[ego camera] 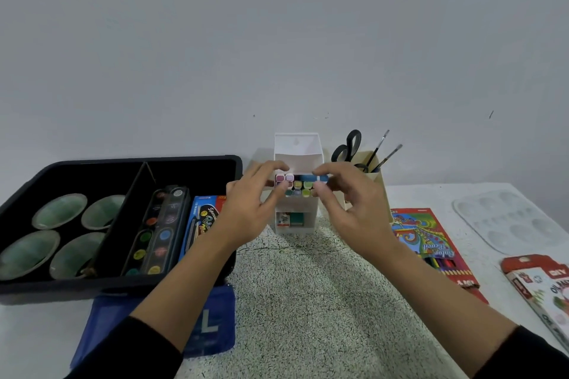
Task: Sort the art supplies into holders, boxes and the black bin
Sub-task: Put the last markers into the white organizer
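Observation:
A white tiered holder [297, 148] stands against the wall, with several markers [298, 188] stacked cap-outward in its middle compartment. A blue marker [309, 178] lies sideways across the top of the stack. My right hand [345, 194] pinches its right end. My left hand [252, 194] has its fingertips at the pink-capped markers on the left of the stack. The black bin [18, 286] at the left holds green cups [60, 211], a watercolour paint set [160, 231] and a blue box [201, 218].
A beige holder [377, 178] with scissors [348, 148] and two brushes [383, 152] stands right of the white one. A colour pencil box [431, 246], a white palette [511, 218] and an oil pastel box [545, 289] lie at the right. A blue pouch [212, 323] lies in front of the bin.

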Motion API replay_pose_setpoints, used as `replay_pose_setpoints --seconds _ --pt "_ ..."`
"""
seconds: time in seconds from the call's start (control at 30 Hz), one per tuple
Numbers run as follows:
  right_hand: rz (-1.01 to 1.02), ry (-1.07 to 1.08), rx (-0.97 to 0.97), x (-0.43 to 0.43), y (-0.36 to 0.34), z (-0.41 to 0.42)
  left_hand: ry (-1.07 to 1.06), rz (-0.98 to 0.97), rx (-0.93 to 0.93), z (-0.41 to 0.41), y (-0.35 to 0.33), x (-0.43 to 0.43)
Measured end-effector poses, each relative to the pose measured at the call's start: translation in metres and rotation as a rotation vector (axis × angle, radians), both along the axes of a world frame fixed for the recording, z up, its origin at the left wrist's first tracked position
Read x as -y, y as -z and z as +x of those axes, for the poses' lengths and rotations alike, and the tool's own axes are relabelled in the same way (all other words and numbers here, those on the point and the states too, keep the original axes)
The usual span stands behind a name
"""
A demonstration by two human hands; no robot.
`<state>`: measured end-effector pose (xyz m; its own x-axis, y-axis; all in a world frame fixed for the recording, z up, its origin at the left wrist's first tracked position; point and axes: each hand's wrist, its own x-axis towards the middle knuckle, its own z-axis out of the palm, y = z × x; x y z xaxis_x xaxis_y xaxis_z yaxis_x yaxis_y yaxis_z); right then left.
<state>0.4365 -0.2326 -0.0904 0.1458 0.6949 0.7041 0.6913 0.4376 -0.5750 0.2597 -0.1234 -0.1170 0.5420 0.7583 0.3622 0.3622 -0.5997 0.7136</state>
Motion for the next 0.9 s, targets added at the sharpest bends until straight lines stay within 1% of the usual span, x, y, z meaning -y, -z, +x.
replay_pose_setpoints --seconds 0.03,0.1,0.33,0.43,0.57,0.73,0.8,0.9 --pt "-0.003 0.008 -0.025 0.001 -0.003 -0.002 0.001 0.0 0.013 0.0 0.0 -0.001" --pt "0.019 0.038 0.025 0.003 -0.006 -0.004 -0.009 0.006 0.017 0.001 -0.001 -0.003" --pt "0.159 0.113 0.194 0.009 -0.005 0.003 -0.037 0.023 -0.057 0.002 -0.002 -0.007" --pt "0.187 0.113 0.21 0.012 -0.003 0.011 -0.04 0.012 -0.069 0.002 -0.003 -0.007" --pt "0.192 0.104 0.208 0.02 -0.003 0.015 -0.036 0.023 -0.065 0.002 -0.006 -0.006" --pt "0.122 0.145 0.128 0.023 -0.005 0.014 -0.042 -0.018 -0.054 0.003 -0.008 -0.004" --pt "0.124 0.15 0.11 0.019 -0.009 0.01 -0.047 -0.025 -0.05 0.003 -0.009 -0.003" --pt "0.158 0.101 0.238 0.009 -0.012 0.008 -0.047 -0.056 -0.045 0.004 -0.011 0.0"
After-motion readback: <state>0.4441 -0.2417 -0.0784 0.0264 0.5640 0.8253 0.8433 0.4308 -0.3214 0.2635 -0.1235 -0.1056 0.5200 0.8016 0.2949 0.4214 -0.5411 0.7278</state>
